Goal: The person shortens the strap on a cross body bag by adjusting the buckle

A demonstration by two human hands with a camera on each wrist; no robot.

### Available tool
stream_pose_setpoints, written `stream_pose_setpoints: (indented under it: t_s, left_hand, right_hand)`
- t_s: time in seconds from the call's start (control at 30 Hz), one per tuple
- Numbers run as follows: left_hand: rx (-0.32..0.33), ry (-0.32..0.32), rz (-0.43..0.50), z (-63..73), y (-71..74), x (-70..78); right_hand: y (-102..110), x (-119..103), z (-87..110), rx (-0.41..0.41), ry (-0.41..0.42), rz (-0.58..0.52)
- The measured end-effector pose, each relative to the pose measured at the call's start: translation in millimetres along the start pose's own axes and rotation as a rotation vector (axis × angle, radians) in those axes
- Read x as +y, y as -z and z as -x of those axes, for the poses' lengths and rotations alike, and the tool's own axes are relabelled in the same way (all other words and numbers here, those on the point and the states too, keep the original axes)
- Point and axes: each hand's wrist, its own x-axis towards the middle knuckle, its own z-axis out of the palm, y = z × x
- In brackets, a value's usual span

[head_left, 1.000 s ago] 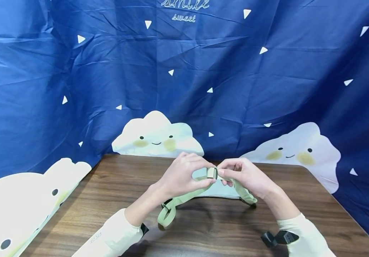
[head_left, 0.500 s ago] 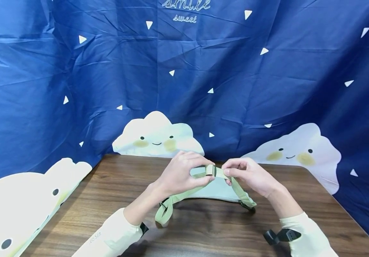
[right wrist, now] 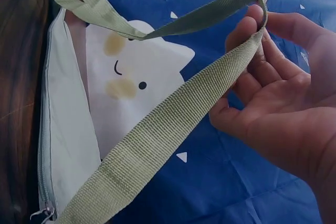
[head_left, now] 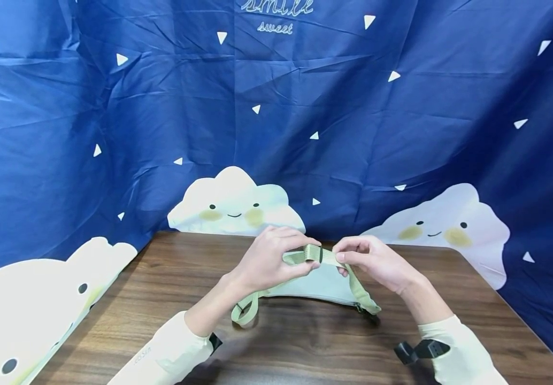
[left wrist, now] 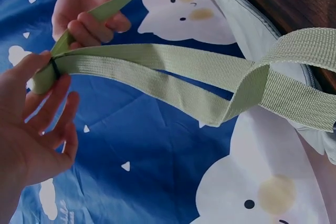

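A pale green webbing strap (head_left: 364,291) rises from a light zippered bag (head_left: 312,286) on the table. My left hand (head_left: 271,259) pinches the dark strap slider (head_left: 321,254) and the small webbing loop at it between thumb and fingertips. Just to the right, my right hand (head_left: 373,262) pinches the strap between thumb and index finger, a short stretch of webbing spanning the two hands. In the left wrist view, two layers of strap (left wrist: 157,72) run from the slider toward the bag. The right wrist view shows the strap slanting from my right fingers down past the bag's zipper (right wrist: 43,145).
The bag and hands are over a brown wooden table (head_left: 170,278). Beyond its far edge hangs a blue curtain (head_left: 276,107) with white clouds and triangles. A spare strap loop (head_left: 245,313) hangs at the bag's left end.
My right hand has drawn slightly right, away from the slider, widening the stretch of strap between the hands. My left hand and the slider have shifted a little left.
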Motion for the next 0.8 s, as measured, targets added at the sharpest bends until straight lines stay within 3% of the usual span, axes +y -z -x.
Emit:
stream_pose_setpoints:
  t_s: [0.37,0.6,0.8]
  left_hand:
    - [-0.045,0.038,-0.008,1.7,-6.4,2.9]
    - [-0.059,0.049,-0.029,1.6,-7.9,5.3]
    - [-0.012,0.116,0.032,2.5,-8.4,4.7]
  right_hand:
    - [-14.6,-7.6,-2.7,0.018,-0.012,0.019]
    - [-23.0,-13.5,-3.5,0.026,-0.047,0.114]
    - [-28.7,-17.7,-3.1,0.065,-0.019,0.008]
